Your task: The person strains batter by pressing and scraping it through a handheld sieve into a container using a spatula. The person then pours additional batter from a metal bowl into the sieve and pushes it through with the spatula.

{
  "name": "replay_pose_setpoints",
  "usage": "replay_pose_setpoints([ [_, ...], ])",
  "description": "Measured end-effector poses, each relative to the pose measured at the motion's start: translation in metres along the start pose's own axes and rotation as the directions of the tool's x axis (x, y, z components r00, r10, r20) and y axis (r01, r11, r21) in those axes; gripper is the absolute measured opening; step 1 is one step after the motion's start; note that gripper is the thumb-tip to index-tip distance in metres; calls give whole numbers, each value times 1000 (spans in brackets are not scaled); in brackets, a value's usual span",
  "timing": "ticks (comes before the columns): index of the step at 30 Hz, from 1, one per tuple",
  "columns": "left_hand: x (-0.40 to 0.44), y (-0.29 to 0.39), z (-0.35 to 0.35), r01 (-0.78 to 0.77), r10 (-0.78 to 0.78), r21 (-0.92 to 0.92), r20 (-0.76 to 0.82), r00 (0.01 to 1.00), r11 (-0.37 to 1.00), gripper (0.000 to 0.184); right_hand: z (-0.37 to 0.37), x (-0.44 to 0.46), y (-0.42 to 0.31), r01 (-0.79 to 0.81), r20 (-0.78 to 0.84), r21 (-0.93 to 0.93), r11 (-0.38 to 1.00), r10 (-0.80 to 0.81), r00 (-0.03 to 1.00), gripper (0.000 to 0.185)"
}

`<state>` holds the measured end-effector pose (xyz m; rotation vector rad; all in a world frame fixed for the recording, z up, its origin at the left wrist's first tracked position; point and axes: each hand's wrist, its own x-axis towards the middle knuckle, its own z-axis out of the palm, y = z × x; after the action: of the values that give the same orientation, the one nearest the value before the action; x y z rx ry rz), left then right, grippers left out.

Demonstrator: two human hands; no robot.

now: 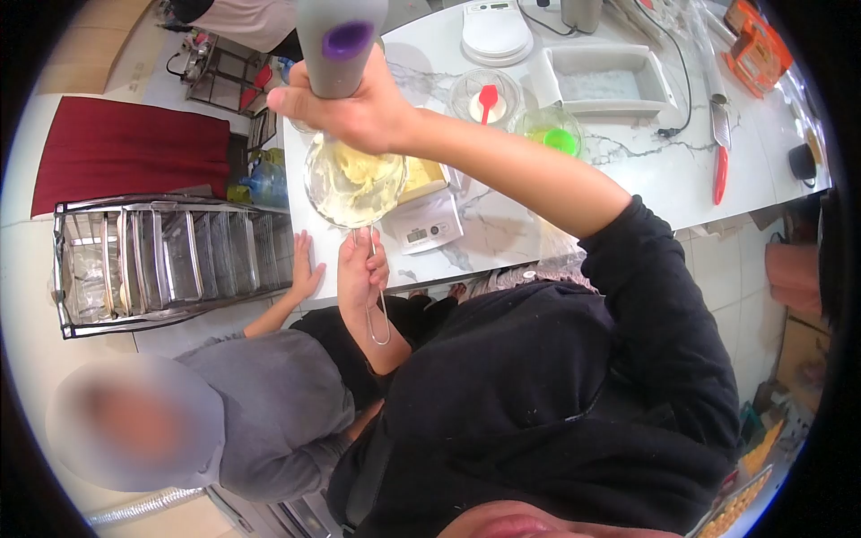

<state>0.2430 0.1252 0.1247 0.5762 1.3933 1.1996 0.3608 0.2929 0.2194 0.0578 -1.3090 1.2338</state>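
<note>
My right hand (359, 112) is wrapped around a grey appliance with a purple oval button, which looks like a hand blender (339, 45). It is held upright over a round, strainer-like vessel (334, 204) smeared with pale yellow mixture (366, 169). My left hand (363, 266) is closed on the vessel's long wire handle (384, 327), whose loop hangs below the fingers. The lower end of the blender is hidden behind my right hand. Beside the vessel, a container of yellow stuff (421, 179) sits on a white digital scale (426, 224).
A co-worker in grey (269, 386) stands at my left, one hand (307, 266) at the table edge. On the marble-patterned table (619, 170) are a bowl with a red spatula (488, 100), a green cup (560, 141), a rectangular pan (610, 81), another scale (495, 31) and a red-handled knife-like tool (720, 152).
</note>
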Motion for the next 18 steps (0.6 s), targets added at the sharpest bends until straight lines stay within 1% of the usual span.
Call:
replay_pose_setpoints([
  [1, -1, 2, 2, -15, 15, 15, 1, 1000, 1000, 22, -3, 1, 12, 141, -17, -98, 985, -143, 990, 29],
  [2, -1, 2, 1, -22, 22, 13, -1, 1000, 1000, 22, -2, -3, 16, 63, -49, 10, 998, -63, 997, 29],
  [4, 0, 1, -1, -34, 34, 11, -6, 999, 999, 22, -2, -11, 20, -85, -86, 229, 970, 107, 991, 28],
  [5, 1, 1, -1, -33, 34, 12, -16, 999, 999, 22, 0, -13, 11, -234, -40, 301, 924, 257, 965, 27],
  [7, 0, 0, -3, -25, 26, 13, -37, 999, 1000, 23, 7, -22, -6, -274, 76, 209, 939, 264, 962, 26],
  [8, 1, -3, -6, -31, 30, -17, -17, 999, 999, 23, 10, -26, -11, -291, 134, 164, 943, 271, 953, 26],
  [9, 5, -5, -10, -37, 37, -46, 3, 999, 998, 23, 12, -30, -9, -197, 267, 59, 979, 175, 948, 25],
  [11, 5, -5, -11, -30, 31, -70, 13, 999, 997, 23, 16, -30, -1, 47, 264, -28, 998, -38, 964, 26],
  [12, 2, -3, -8, -18, 19, -67, 3, 1000, 998, 23, 14, -26, 1, 120, 240, -49, 992, -105, 965, 26],
  [14, -2, 0, -1, -6, 6, -50, -9, 1000, 999, 23, 4, -21, -1, 24, 151, -97, 995, -9, 989, 26],
  [15, -3, 1, 2, -7, 7, -34, -13, 1000, 999, 23, 6, -22, 3, -74, 95, 36, 997, 71, 993, 24],
  [18, 1, 1, -4, -9, 8, -25, -45, 999, 1000, 22, 16, -34, -16, -225, 133, 137, 965, 207, 969, 34],
])
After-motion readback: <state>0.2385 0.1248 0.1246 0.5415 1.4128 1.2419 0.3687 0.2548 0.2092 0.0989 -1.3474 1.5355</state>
